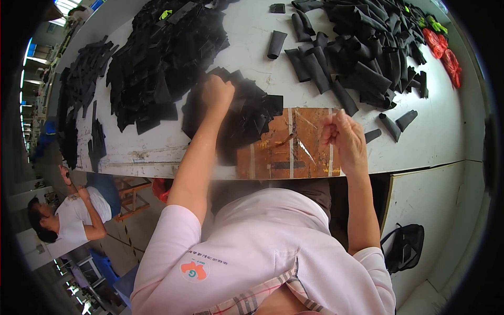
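My left hand [218,92] is closed, its fingers bent down onto a heap of flat black fabric pieces [244,113]; whether it grips one is hidden. Over the right side of a worn brown board [278,152] I hold up my right hand [344,136], fingers curled in and thumb near the index finger. Anything in that hand is too small to make out. Light tape strips cross the board, and a shiny, pointed sliver [306,150] shows on it. The black heap overlaps the board's left edge.
A bigger pile of flat black pieces [163,63] lies far left, with narrow strips [86,73] beyond it. Rolled black pieces [362,52] are heaped far right beside red plastic bags [443,52]. A black bag [407,247] hangs below right. Another person [79,212] sits at left.
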Demonstrator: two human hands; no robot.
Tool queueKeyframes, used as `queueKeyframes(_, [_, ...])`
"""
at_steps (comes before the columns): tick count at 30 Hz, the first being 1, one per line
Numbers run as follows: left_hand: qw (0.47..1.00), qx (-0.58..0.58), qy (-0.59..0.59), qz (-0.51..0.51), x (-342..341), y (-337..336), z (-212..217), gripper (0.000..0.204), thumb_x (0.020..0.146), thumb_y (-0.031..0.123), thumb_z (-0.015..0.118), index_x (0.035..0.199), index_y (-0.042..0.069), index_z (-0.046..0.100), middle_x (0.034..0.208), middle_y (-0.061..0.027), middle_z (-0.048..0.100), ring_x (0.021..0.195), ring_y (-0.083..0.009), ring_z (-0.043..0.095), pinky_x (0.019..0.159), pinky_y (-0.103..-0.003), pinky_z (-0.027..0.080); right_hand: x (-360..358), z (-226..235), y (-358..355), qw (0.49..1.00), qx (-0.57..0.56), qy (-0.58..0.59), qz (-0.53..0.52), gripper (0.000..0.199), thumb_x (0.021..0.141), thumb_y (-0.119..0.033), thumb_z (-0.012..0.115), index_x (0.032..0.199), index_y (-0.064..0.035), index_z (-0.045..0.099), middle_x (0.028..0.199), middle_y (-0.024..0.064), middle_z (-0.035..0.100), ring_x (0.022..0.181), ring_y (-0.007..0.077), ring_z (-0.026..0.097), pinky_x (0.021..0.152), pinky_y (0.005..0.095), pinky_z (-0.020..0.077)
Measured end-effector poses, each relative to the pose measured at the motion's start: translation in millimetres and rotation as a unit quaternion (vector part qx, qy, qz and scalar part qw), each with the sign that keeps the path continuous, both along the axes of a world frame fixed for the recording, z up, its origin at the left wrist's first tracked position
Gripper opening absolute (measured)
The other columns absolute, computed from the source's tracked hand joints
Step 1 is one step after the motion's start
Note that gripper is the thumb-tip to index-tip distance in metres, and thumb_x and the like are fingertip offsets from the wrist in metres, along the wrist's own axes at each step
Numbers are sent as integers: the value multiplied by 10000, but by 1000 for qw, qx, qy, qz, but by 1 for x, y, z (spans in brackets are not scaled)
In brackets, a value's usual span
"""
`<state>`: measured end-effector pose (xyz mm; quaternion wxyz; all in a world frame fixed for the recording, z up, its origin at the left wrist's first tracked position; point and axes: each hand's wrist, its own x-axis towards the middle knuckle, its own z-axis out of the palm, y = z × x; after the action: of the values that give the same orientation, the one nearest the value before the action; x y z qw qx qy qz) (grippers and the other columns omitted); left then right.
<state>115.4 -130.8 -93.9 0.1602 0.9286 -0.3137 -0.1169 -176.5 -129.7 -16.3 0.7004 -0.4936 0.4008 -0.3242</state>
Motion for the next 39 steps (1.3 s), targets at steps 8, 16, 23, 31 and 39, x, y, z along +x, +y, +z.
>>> queueKeyframes(8, [967,-188,-107,-133,1,8,-13,292,711,251,638,855,21,532,819,-149,588,762,-306,575,669,-400,462,6,-19,47,993,-18,82,80,410,899,-338,440,730,16,558,577,16,477,534,85,430,491,216,374])
queueKeyframes(16, [948,-30,-221,-227,-27,17,-14,195,713,130,590,847,-4,543,847,-177,558,875,-315,546,728,-388,464,10,-26,59,988,-4,119,96,444,890,-370,447,731,31,555,569,28,478,549,90,460,493,231,404])
queueKeyframes(23, [942,-290,60,-158,-16,51,27,104,765,76,578,839,4,591,780,-103,617,678,-218,599,607,-298,477,8,10,65,924,-275,226,143,231,790,-234,596,794,-4,573,662,112,546,601,213,542,531,310,424])
queueKeyframes(31, [633,-218,708,-225,-84,140,114,118,730,-14,596,847,-27,582,777,-42,591,706,-86,550,667,-198,446,30,59,62,900,-403,116,117,329,593,-131,744,867,-48,584,800,87,554,762,241,577,699,327,478])
queueKeyframes(39, [609,-260,738,-127,-110,143,105,200,790,131,586,908,-30,569,787,-54,583,674,-86,540,612,-205,437,9,26,66,986,-25,27,163,175,710,-169,703,671,-16,626,534,-30,518,502,37,435,448,200,347])
